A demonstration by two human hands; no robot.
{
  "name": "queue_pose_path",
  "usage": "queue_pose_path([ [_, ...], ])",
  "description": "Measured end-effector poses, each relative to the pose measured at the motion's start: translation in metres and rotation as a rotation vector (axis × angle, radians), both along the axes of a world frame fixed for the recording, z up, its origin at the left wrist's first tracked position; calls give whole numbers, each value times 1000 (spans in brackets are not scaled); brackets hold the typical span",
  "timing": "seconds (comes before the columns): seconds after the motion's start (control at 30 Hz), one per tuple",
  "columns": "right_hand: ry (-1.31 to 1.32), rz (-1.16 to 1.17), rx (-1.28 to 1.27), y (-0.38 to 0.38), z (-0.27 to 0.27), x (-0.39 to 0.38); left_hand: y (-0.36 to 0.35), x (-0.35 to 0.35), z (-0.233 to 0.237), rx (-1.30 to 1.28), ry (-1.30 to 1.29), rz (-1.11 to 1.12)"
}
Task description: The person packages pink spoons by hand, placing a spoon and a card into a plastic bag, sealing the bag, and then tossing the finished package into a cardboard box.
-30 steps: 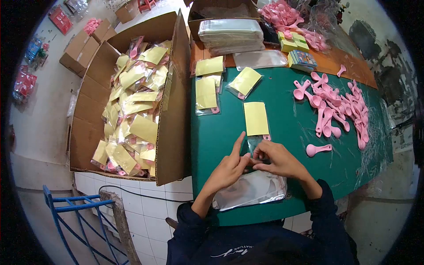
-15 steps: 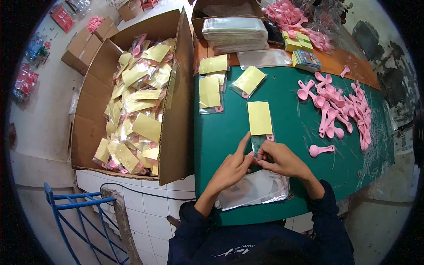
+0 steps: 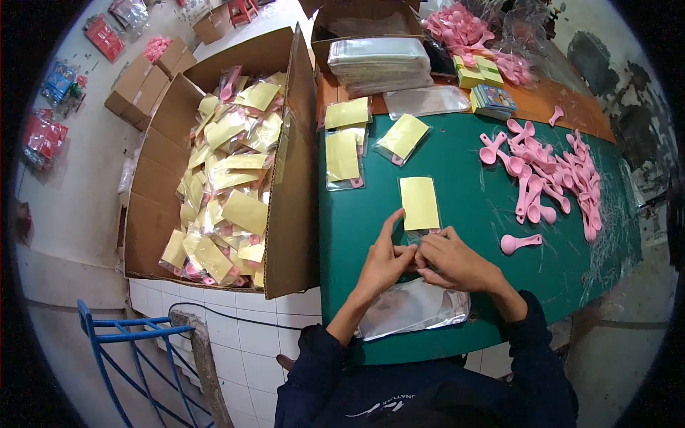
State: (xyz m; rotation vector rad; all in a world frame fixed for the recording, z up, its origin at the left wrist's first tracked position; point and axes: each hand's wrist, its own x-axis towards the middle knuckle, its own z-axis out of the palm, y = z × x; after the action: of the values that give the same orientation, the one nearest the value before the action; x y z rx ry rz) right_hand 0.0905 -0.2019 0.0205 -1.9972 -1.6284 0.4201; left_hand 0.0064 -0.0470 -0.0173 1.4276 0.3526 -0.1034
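A clear plastic bag (image 3: 438,202) with a yellow card (image 3: 419,203) in it lies in front of me, its lower end under my fingers. My left hand (image 3: 386,258) is at the bag's lower left, index finger stretched along the card's edge and thumb pressed in against the right hand's fingertips. My right hand (image 3: 454,260) pinches the bag's lower end, hiding most of it. Just below both hands lies a stack of clear plastic bags (image 3: 407,314). To the right, one pink spoon (image 3: 520,243) rests apart from a heap of pink spoons (image 3: 546,171).
Several packed bags (image 3: 342,158) lie at the green table's (image 3: 471,153) far left, another packed bag (image 3: 404,137) beside them. A large carton (image 3: 294,178) of packed bags stands left. Behind are stacked clear sleeves (image 3: 378,64), small card stacks (image 3: 492,100) and more pink spoons (image 3: 457,27).
The packed bag has slid slightly toward me, and my right hand now covers the spoon handle that showed below the card. My left hand has shifted slightly. The whole view has tilted a little.
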Motion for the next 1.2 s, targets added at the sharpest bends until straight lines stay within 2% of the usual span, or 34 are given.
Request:
queue_pose_path([
  [0.17,176,40,14,-6,3,8,1,0,7,-49,1,-67],
  [0.3,496,75,9,-30,39,33,5,-1,9,-190,-45,73],
  [0.37,685,79,166,-68,48,73,10,-1,6,-18,-3,-40],
  [0.4,595,23,309,-89,51,104,12,-2,6,70,19,-95],
  [0.43,424,-369,299,-131,30,151,11,-2,6,-38,-1,-90],
  [0.47,153,-559,166,-146,53,184,10,-3,7,-146,-20,-85],
  [0.5,447,-802,212,-176,52,229,8,-3,7,-256,-38,-82],
  [0.6,58,-1122,169,-230,13,258,8,-2,-6,-260,-99,-118],
  [0.67,-622,-880,24,-202,6,235,12,-4,8,-222,-68,-135],
  [0.7,-286,-766,218,-132,22,170,12,-4,9,-252,-83,-124],
  [0.73,-394,-570,171,-114,-13,146,12,-3,10,-278,-97,-118],
  [0.77,57,-426,275,-60,12,83,11,-3,14,-316,-105,-105],
  [0.8,15,-322,186,-38,11,56,10,-4,21,-352,-109,-93],
  [0.87,26,-384,183,-12,-3,21,11,-5,24,-384,-113,-100],
  [1.03,169,-373,261,-15,-9,27,19,-9,26,-342,-100,-204],
  [1.17,459,-375,307,-22,-13,31,10,-4,23,381,-142,-137],
  [1.2,496,-370,300,-23,-14,32,8,-3,24,365,-161,-139],
])
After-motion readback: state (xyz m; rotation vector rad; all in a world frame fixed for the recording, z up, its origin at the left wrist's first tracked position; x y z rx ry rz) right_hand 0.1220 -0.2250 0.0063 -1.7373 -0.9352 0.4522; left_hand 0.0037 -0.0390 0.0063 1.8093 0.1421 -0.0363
